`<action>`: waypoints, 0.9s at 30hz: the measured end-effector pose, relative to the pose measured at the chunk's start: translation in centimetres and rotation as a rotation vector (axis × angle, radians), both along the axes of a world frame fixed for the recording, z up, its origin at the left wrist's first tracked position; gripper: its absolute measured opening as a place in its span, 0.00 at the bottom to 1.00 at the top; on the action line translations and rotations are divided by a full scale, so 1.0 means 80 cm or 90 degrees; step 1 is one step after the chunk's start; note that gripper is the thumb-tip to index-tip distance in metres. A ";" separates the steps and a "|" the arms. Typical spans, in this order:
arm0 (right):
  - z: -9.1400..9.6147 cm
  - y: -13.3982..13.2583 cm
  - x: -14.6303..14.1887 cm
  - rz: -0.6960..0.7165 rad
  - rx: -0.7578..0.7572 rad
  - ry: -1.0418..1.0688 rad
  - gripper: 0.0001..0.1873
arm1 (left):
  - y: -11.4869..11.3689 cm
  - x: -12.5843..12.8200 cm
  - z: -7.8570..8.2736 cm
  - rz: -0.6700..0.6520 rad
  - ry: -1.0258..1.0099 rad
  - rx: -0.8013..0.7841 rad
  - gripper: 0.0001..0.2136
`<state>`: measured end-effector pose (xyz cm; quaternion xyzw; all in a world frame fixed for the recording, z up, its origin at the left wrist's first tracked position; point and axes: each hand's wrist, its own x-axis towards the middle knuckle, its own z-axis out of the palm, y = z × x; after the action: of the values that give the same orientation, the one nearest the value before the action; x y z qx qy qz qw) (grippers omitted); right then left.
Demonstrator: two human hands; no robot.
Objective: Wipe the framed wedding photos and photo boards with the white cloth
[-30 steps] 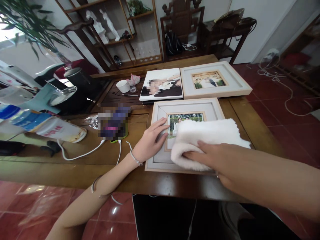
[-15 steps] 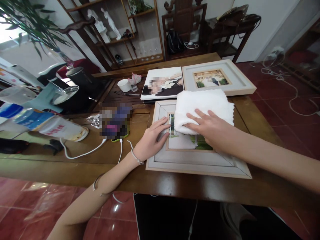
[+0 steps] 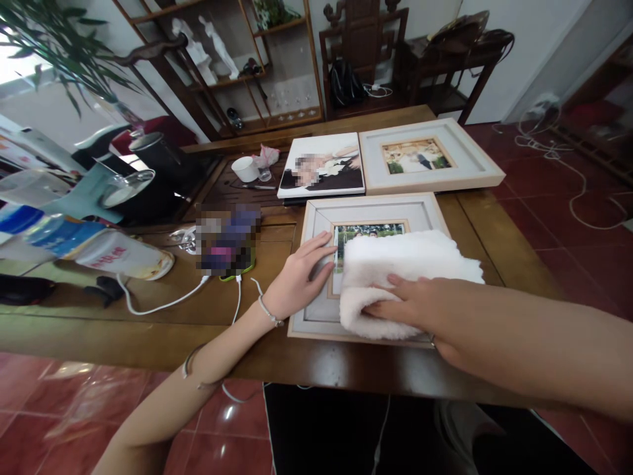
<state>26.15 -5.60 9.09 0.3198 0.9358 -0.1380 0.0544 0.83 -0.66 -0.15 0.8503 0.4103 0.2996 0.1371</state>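
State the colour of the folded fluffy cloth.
The folded fluffy cloth is white; head view.

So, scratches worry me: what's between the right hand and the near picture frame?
The head view shows a white cloth between right hand and near frame.

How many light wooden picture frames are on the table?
2. The near frame is under the left hand and white cloth; the far frame lies behind it, right of the borderless picture.

White cloth [image 3: 400, 258], tan-edged pale grey frame [image 3: 321, 320], brown table [image 3: 168, 336], red tiled floor [image 3: 217, 425]
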 end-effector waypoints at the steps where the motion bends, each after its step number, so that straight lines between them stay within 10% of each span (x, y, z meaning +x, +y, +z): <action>1: -0.004 0.002 -0.002 -0.001 0.019 -0.005 0.44 | 0.000 0.000 0.000 0.000 0.001 0.001 0.13; 11: -0.062 0.084 0.016 -0.014 0.330 -0.084 0.36 | 0.000 0.000 -0.001 0.001 -0.008 0.006 0.13; 16: -0.063 0.108 0.026 -0.025 0.339 -0.112 0.39 | 0.001 -0.001 -0.001 -0.001 -0.005 -0.002 0.13; 27: -0.038 -0.025 -0.046 -0.032 0.027 -0.073 0.25 | 0.001 -0.001 0.000 -0.004 0.007 -0.006 0.15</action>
<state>22.47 -7.62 6.06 0.3515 0.9257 -0.1006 0.0976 0.79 -0.59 -0.18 0.8525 0.4097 0.2927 0.1402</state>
